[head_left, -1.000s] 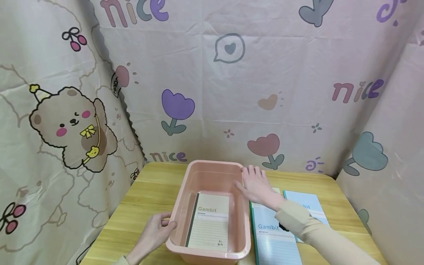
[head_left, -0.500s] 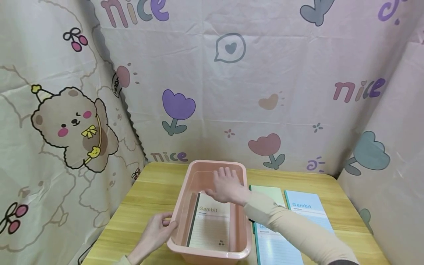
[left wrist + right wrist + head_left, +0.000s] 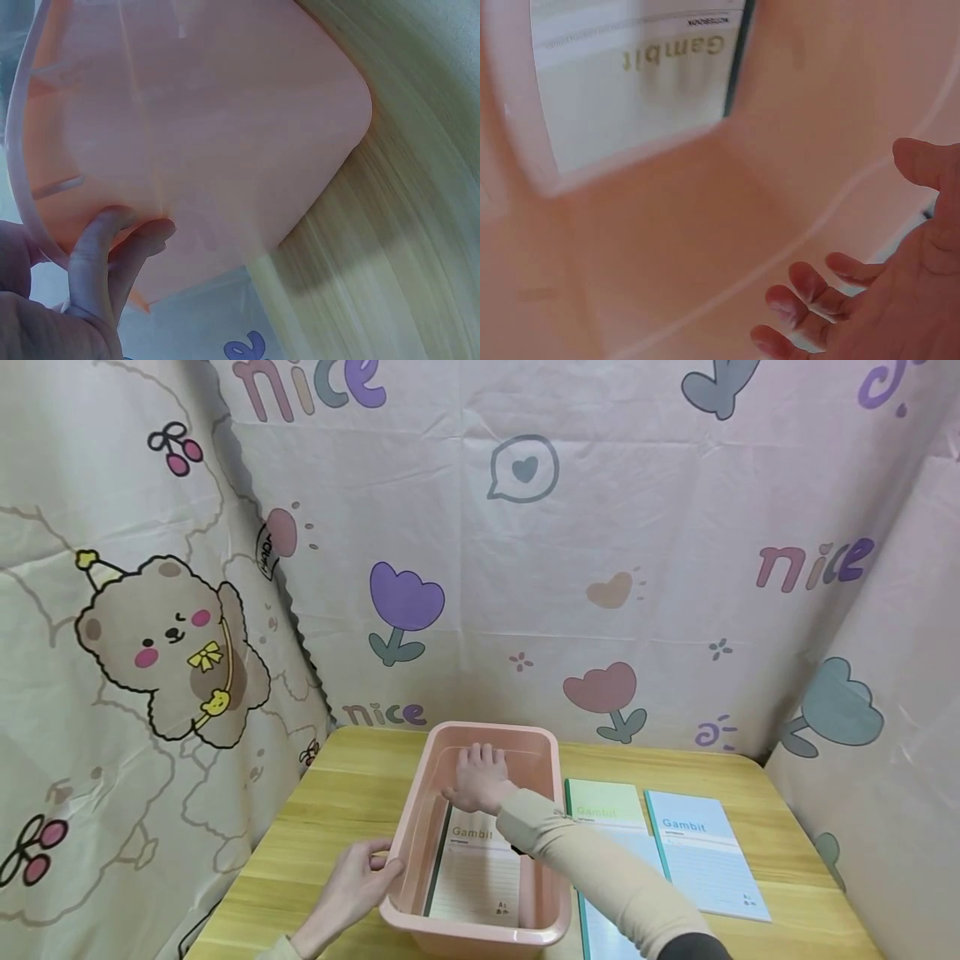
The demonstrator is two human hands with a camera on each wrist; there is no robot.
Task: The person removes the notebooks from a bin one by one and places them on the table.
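A pink plastic basin [image 3: 472,935] stands on the table, with a cream "Gambit" notebook [image 3: 476,881] lying flat on its bottom. My left hand [image 3: 356,885] grips the basin's left rim. In the left wrist view, its fingers [image 3: 94,255] press the outer wall. My right hand [image 3: 482,778] hovers over the basin's far half, palm down and fingers spread, holding nothing. In the right wrist view, the hand [image 3: 870,300] appears apart from the notebook [image 3: 645,90]. My right forearm hides the notebook's upper right part.
Right of the basin lie a green notebook [image 3: 607,802] and a blue notebook [image 3: 603,935] partly hidden by my sleeve. Another blue notebook [image 3: 705,852] is farther right. A printed curtain [image 3: 495,568] hangs behind the wooden table [image 3: 352,785].
My right hand has moved left from the basin's right rim to above its inside, uncovering the notebooks on the right. My left hand stays on the rim; the basin has not visibly moved.
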